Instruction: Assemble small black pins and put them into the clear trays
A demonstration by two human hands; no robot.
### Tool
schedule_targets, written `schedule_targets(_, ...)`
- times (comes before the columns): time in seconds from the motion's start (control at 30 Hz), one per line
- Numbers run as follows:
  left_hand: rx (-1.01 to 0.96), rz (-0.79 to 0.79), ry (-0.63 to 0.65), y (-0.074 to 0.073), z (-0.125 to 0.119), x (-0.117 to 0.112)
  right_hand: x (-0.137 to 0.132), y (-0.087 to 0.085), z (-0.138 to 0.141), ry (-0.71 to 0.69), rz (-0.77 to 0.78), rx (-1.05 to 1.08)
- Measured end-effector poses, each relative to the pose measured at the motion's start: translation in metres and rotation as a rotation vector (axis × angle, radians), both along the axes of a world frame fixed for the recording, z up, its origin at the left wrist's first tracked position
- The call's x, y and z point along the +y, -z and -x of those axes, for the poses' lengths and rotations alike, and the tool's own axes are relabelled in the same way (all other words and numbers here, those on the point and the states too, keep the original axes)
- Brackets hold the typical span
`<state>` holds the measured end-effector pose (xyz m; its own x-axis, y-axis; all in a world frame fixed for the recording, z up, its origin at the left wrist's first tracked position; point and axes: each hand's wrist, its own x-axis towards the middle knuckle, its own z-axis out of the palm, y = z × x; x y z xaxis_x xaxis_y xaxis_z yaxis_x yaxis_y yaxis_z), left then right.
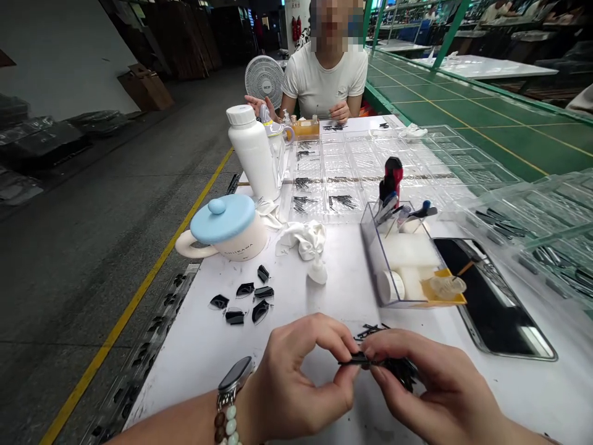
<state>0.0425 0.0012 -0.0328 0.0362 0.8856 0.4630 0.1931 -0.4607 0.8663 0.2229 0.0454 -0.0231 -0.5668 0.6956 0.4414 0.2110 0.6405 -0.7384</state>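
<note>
Between the fingertips of both hands is a small thin black strip [353,359], held just above the white tabletop. My left hand [310,371], with a watch and beads at its wrist, pinches the strip's left end between thumb and fingers. At the other end, the thumb and forefinger of my right hand [430,377] are closed on it. A pile of similar black strips [402,372] lies behind and under my right fingers, partly hidden. To the left, several black pieces with clear film [235,317] are spread on the table.
A mug with a blue lid [222,219], a white bottle [252,148] and a crumpled white cloth [303,238] stand beyond. At right are a clear box of tools [398,259], a phone [500,303] and clear trays [551,216]. A person [324,80] sits opposite.
</note>
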Motion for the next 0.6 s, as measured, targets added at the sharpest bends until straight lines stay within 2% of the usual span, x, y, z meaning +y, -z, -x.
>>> schedule_targets(0.3, -0.010, 0.007, 0.039, 0.0013, 0.0003, -0.0024, -0.0013, -0.0002, -0.0008, -0.044, 0.006, 0.032)
schedule_targets(0.6, 0.029, 0.008, 0.065, -0.0007, -0.0028, -0.0047, -0.0070, -0.0027, -0.0005, 0.060, -0.112, 0.050)
